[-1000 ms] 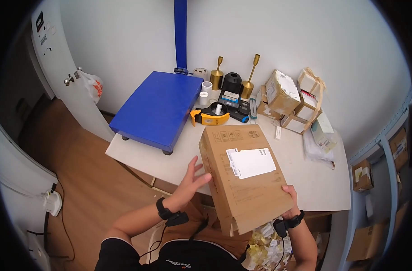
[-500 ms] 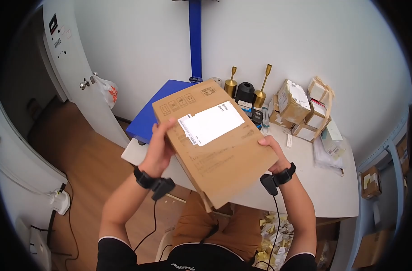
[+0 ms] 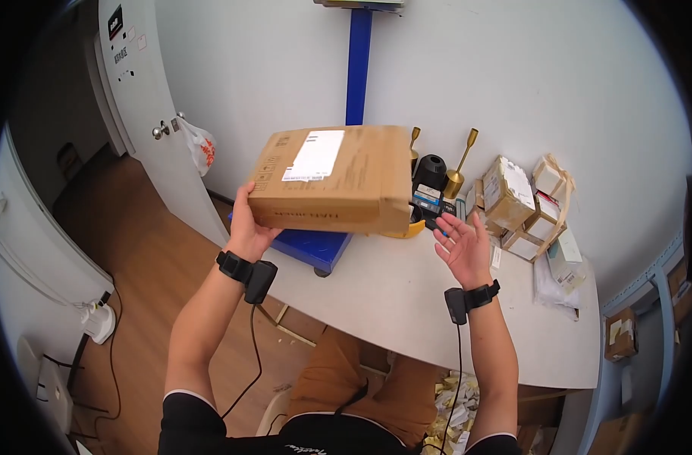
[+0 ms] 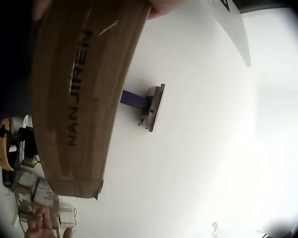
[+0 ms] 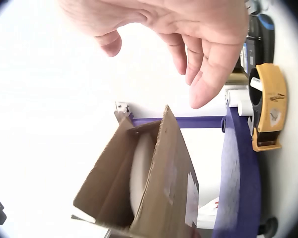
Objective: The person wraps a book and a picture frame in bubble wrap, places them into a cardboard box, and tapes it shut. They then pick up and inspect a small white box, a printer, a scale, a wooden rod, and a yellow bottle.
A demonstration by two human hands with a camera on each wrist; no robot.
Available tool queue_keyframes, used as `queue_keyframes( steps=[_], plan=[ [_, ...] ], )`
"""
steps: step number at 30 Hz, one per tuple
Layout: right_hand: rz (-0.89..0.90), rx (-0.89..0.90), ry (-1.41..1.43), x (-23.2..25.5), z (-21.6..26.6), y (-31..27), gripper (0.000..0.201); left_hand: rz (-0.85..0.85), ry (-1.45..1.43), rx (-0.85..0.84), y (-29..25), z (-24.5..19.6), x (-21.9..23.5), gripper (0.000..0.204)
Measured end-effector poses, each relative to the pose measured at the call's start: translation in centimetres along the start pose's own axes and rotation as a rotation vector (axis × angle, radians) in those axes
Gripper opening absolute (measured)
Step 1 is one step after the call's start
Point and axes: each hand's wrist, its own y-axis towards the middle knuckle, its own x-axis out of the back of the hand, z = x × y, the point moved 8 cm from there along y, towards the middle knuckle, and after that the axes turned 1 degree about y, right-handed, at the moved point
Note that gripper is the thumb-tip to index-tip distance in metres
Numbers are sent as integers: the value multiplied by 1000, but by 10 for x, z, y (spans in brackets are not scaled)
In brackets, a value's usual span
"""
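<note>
My left hand [image 3: 252, 226] grips a brown cardboard box [image 3: 365, 171] by its left end, thumb on top and fingers beneath. The box is held tilted above the blue platform scale [image 3: 319, 249], its white label [image 3: 315, 155] on the upper face. Dark lettering reading NANJIREN runs along its narrow side [image 4: 82, 99] in the left wrist view. The box's right end is open in the right wrist view, with a pale rounded thing [image 5: 140, 171] inside. Apart from that end, my right hand [image 3: 465, 249] is raised with palm up and fingers spread, holding nothing.
On the white table [image 3: 406, 292], a yellow tape dispenser [image 5: 272, 99] sits near the scale. Behind are brass candlesticks [image 3: 453, 182] and a black device [image 3: 431, 173]. Several taped cartons [image 3: 507, 189] are stacked at the right. Paper scraps [image 3: 456, 409] lie below the table.
Both hands held the box half a second ago; the right hand has since let go. The box has turned so its narrow printed side faces the person, and its open end points right.
</note>
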Motion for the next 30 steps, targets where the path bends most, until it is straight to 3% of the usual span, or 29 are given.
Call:
queue_keyframes(
  steps=[3,7,13,17,21,24,26,27,29,30],
  plan=[
    [12,-44,11,13,-18,-13,54,-28,28,4,15,5,10,59],
    [30,-43,-35,22,-44,-35,45,-244,-22,46,29,24,27,59],
    [83,-124,-14,34,-92,-58,43,-128,30,102,6,62,-2,86],
    [78,-152,-75,34,-109,-61,40,-76,41,277,-6,96,-21,102],
    [49,-195,-200,43,-120,-69,39,-49,242,90,-39,72,-39,94],
    [13,-210,-211,60,-130,-76,35,53,1127,-746,-36,-9,-59,82],
    [15,-194,-214,64,-132,-78,33,122,1693,-1332,-50,-26,-77,75],
    [12,-187,-219,64,-131,-81,31,118,1694,-1332,-42,-31,-68,75],
    [10,-177,-222,62,-130,-85,29,169,1736,-1107,-11,-32,-50,67],
    [7,-151,-321,59,-131,-87,28,204,1645,-1135,-9,-37,-50,68]
  ],
)
